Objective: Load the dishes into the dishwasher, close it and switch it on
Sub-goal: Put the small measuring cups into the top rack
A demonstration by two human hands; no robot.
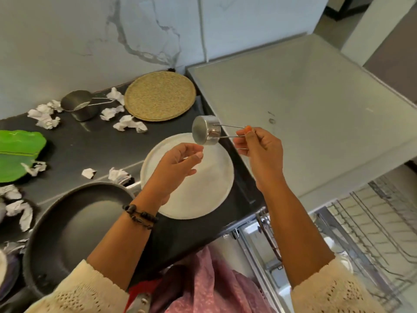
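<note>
Because the little metal cup (206, 129) looks light and hard, the right hand (259, 150) pinches its thin wire handle; the left hand (178, 163) hangs loose, holding nothing.

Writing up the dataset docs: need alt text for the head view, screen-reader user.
A person's right hand pinches the wire handle of a small steel measuring cup above a white plate on a dark counter, the left hand held loosely beside it. A black pan, crumpled paper scraps and an open dishwasher rack surround them.
</note>
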